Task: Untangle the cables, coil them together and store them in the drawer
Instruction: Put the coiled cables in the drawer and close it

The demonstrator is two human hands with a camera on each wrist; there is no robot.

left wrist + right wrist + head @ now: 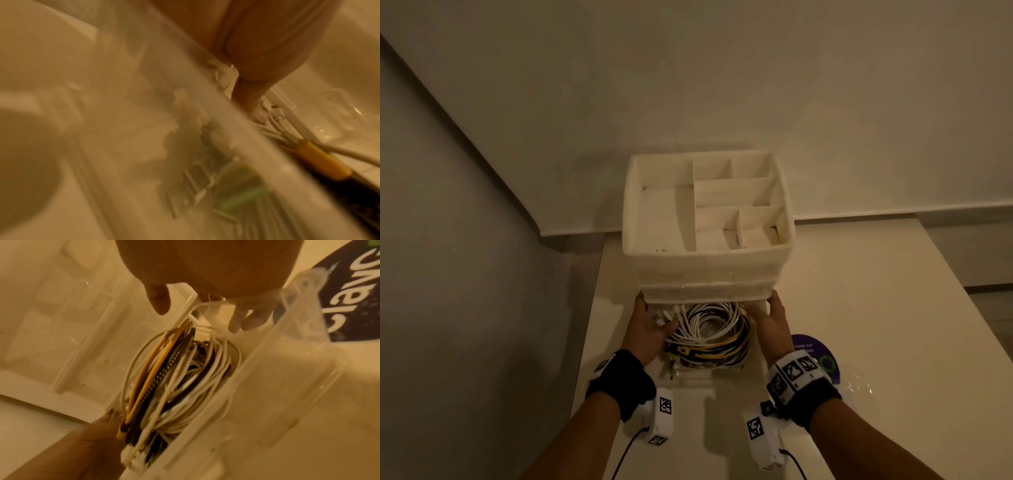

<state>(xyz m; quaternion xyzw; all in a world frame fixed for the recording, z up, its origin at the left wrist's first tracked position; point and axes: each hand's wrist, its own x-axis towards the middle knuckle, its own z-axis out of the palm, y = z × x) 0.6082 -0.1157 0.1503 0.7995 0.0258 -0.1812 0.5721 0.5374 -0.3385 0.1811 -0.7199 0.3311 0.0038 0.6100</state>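
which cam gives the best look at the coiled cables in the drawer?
Right wrist: the coiled cables fill the frame inside the clear drawer, strands distinct. Head shows the whole coil small and dim between both hands. Left wrist is blurred; only a yellow-and-black stretch shows.

Dim, warm yellowish light filled all three views. The head view stayed fairly sharp, its wall lines bowed by the wide lens; soft shadows fell beneath the forearms. The left wrist view was heavily blurred and hazy, the right wrist view softer only near its edges
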